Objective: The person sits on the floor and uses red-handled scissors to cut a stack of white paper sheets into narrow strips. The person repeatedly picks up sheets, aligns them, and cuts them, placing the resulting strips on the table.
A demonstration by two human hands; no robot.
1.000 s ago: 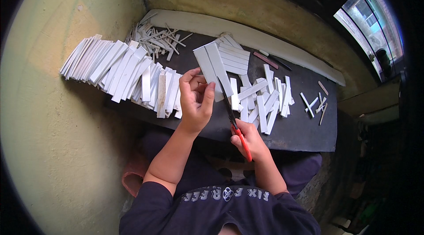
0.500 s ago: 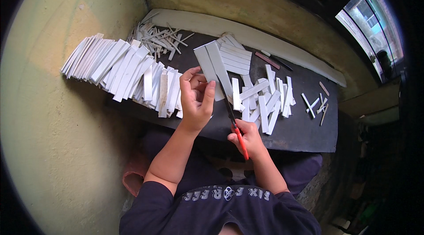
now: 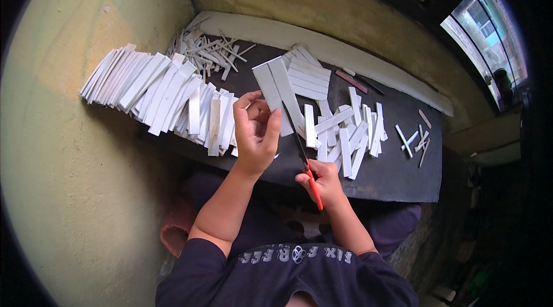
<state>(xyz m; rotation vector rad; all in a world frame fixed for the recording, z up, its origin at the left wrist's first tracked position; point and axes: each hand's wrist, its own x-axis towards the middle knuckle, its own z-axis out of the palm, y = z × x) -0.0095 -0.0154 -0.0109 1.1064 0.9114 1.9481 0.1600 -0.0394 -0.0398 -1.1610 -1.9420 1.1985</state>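
Note:
My left hand (image 3: 255, 134) pinches a flat white sheet (image 3: 268, 83) between thumb and fingers, holding it tilted above the dark tabletop. A long slit runs down the sheet, parting a strip along its right side. Scissors with orange-red handles (image 3: 314, 187) are gripped in my right hand (image 3: 326, 182), their dark blades reaching up to the sheet's lower right edge. Whether the blades are closed cannot be made out. Just right of the blades lies a loose heap of cut white strips (image 3: 345, 144). Behind the held sheet rests a white piece marked with parallel lines (image 3: 309, 78).
A long row of stacked white strips (image 3: 152, 85) runs along the left of the dark table (image 3: 397, 177). Thin offcuts (image 3: 210, 50) are piled at the back left. A reddish-brown bar (image 3: 349, 81) and a dark pen-like stick lie farther back. Several small slivers (image 3: 423, 144) lie at right.
The sheet and both hands stay in nearly the same place. The scissors have shifted very slightly against the sheet, and the whole view has moved a little.

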